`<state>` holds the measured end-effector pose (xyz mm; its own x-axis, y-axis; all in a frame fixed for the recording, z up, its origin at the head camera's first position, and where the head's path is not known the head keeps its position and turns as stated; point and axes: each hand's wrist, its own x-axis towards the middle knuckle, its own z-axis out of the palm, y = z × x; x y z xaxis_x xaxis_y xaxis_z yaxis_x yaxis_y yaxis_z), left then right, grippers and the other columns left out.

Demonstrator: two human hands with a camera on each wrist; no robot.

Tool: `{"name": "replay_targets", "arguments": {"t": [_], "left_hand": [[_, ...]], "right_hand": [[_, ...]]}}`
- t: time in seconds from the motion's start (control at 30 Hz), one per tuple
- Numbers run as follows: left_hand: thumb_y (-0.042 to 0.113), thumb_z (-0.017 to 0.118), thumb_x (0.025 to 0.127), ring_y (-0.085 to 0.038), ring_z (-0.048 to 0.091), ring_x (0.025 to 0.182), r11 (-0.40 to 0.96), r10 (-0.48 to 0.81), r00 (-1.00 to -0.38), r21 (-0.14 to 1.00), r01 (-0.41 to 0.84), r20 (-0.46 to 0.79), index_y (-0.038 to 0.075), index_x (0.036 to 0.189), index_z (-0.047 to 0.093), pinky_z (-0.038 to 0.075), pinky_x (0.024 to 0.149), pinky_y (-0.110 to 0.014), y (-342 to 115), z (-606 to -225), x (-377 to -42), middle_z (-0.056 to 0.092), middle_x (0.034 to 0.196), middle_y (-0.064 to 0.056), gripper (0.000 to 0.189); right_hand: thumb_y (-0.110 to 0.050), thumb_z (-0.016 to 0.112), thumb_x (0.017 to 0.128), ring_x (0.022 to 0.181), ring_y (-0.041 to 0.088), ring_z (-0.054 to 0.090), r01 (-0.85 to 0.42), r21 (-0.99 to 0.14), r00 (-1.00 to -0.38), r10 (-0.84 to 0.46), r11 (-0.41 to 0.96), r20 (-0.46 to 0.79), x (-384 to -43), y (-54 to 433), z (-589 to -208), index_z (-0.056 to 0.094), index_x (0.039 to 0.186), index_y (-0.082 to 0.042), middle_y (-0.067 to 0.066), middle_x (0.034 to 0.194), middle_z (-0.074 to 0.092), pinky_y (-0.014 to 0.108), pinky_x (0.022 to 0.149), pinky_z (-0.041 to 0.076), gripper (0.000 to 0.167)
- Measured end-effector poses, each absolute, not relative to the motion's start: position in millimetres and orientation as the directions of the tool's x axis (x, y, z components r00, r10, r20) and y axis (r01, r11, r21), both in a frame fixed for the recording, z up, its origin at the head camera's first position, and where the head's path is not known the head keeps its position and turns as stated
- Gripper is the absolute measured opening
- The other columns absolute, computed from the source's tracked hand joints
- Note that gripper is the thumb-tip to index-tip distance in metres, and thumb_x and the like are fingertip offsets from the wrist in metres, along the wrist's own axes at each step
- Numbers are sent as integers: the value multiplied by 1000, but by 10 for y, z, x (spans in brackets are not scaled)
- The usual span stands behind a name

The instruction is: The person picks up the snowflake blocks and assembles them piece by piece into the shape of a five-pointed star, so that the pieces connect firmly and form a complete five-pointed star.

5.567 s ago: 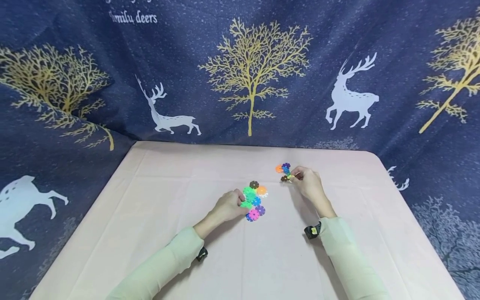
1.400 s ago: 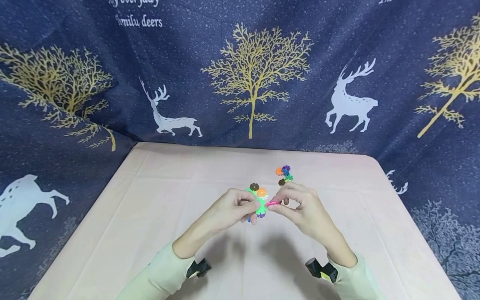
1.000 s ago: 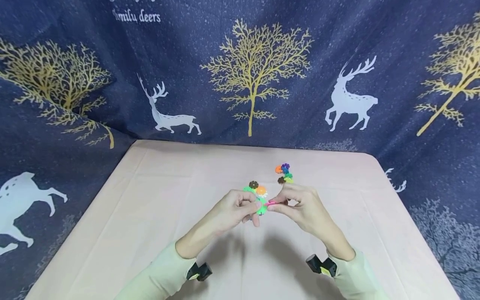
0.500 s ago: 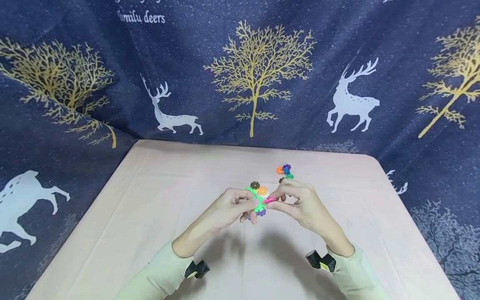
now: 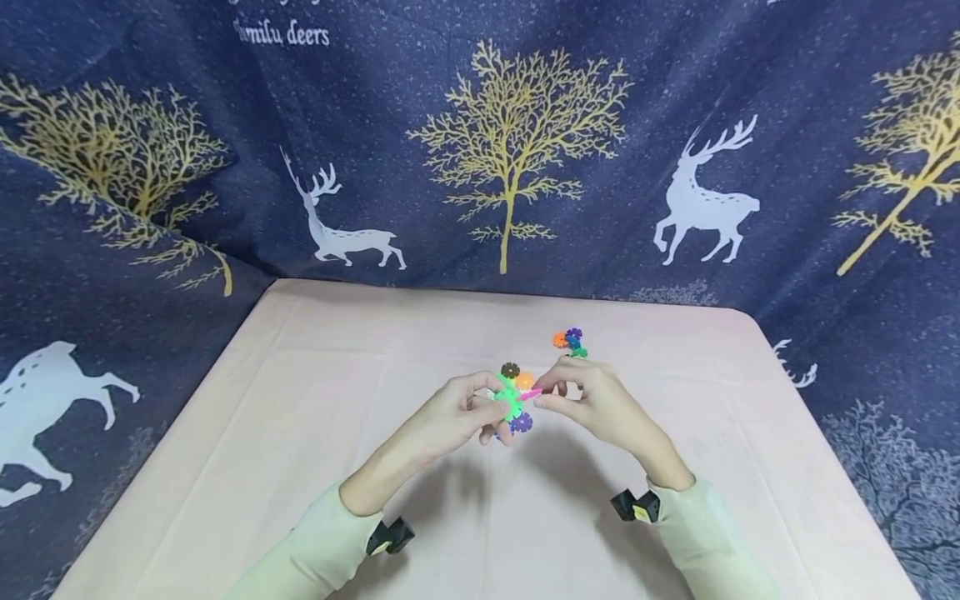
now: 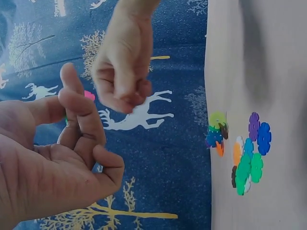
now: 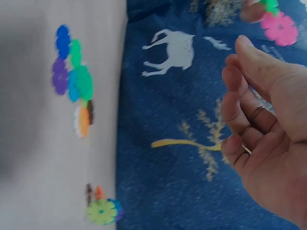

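Note:
My left hand (image 5: 461,412) pinches a green snowflake disc (image 5: 510,404) between thumb and fingers, above the table. A pink snowflake disc (image 7: 279,28) is joined to its edge, seen edge-on in the head view. My right hand (image 5: 596,400) is just right of the pink disc, its thumb and fingers loosely bent. Both wrist views show a gap between its fingertips and that disc. Beneath the left hand lies a group of discs, among them brown (image 5: 510,370), orange (image 5: 526,381) and purple (image 5: 521,422) ones; the hand covers some of them.
Farther back on the pink-covered table (image 5: 360,333) is a smaller disc group with an orange disc (image 5: 559,340) and a yellow-green disc (image 7: 101,212); my right hand partly hides it in the head view. A dark blue curtain (image 5: 420,100) hangs behind the table.
Earlier my right hand took the pink disc from the table group and brought it to the green one. Its fingers have now come off the pink disc, which stays on the green disc.

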<state>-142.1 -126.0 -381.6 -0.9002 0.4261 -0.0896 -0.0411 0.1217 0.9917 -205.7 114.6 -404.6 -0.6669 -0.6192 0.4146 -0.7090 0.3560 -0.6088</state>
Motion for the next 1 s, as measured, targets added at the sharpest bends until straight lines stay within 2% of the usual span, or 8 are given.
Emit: {"name": "replay_targets", "arguments": {"t": [0.23, 0.43, 0.5, 0.6, 0.7, 0.83, 1.0], "left_hand": [[7, 54, 101, -14, 63, 65, 76, 448, -892, 997, -30, -61, -1, 112, 50, 42, 90, -36, -1250, -3820, -1439, 75, 88, -17, 15], [8, 50, 103, -19, 69, 74, 66, 439, -895, 996, -55, -79, 1, 113, 49, 32, 107, -49, -1242, -3784, -1448, 75, 94, -15, 12], [10, 50, 104, -20, 70, 77, 70, 427, -901, 996, -50, -76, 3, 110, 51, 35, 104, -47, -1247, -3780, -1451, 76, 96, -14, 10], [12, 52, 103, -23, 67, 82, 102, 386, -921, 995, -5, -44, 2, 107, 54, 42, 89, -38, -1268, -3801, -1454, 73, 93, -14, 11], [11, 55, 101, -20, 59, 83, 155, 330, -944, 987, 43, -10, -1, 104, 57, 41, 77, -31, -1281, -3821, -1462, 62, 88, -10, 13], [10, 58, 100, -18, 50, 80, 176, 290, -957, 982, 66, 12, -1, 103, 60, 40, 71, -26, -1300, -3836, -1472, 52, 86, -2, 11], [9, 60, 99, -17, 50, 79, 179, 280, -960, 982, 64, 12, 0, 105, 61, 40, 67, -24, -1325, -3854, -1480, 53, 86, -1, 12]], "right_hand": [[-12, 77, 88, 78, 9, 57, -689, -582, -673, -679, 432, 293, -2248, 1103, -4283, 74, 102, -9, -4, 93, 69, 32, 68, 52, 15], [-15, 75, 89, 81, 13, 64, -679, -535, -661, -736, 503, 147, -2312, 1018, -4476, 71, 108, -5, 4, 97, 71, 28, 70, 54, 22], [-16, 77, 87, 82, 14, 65, -668, -513, -671, -734, 539, 103, -2323, 991, -4532, 71, 109, -6, 4, 97, 71, 26, 71, 53, 25], [-18, 79, 85, 81, 13, 60, -633, -495, -698, -715, 596, 32, -2332, 947, -4602, 72, 103, -10, 0, 93, 68, 27, 71, 52, 21], [-23, 82, 83, 79, 10, 53, -603, -471, -724, -690, 644, -17, -2328, 907, -4671, 71, 96, -14, -4, 90, 62, 29, 71, 49, 19], [-26, 83, 82, 80, 11, 51, -577, -445, -746, -664, 685, -54, -2314, 870, -4735, 69, 97, -14, -7, 88, 58, 31, 73, 48, 24], [-24, 84, 81, 78, 10, 50, -556, -448, -759, -648, 700, -71, -2304, 845, -4762, 67, 97, -14, -7, 86, 56, 31, 71, 48, 26]]}}
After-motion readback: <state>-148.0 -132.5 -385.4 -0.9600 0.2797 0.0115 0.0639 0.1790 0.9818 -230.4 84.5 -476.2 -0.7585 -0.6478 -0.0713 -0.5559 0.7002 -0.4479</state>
